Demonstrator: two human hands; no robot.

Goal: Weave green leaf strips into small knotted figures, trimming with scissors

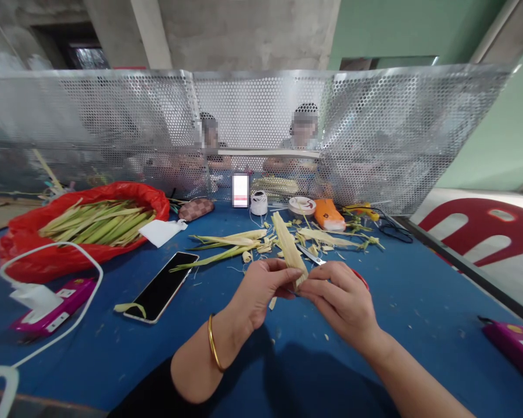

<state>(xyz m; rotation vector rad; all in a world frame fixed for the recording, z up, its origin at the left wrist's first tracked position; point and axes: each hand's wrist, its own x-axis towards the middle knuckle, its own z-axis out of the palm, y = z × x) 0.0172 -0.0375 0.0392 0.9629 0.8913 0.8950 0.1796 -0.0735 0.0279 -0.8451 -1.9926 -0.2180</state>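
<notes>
My left hand (261, 290) and my right hand (337, 299) meet over the blue table (418, 302). Both pinch the near end of a pale plaited leaf strip (288, 244) that rises away from me. My left wrist wears a gold bangle (213, 343). Just behind my right hand lie scissors (311, 255) with red handles, partly hidden by the hand. Loose green and yellow leaf strips (226, 242) and small cuttings are scattered beyond my hands.
A red bag of green leaves (91, 223) sits at left. A black phone (161, 286) lies left of my hands, with a pink power bank (47, 310) and white cable. Thread spool (258, 203), orange object (329, 215), perforated metal screen (261, 128); two people sit behind it.
</notes>
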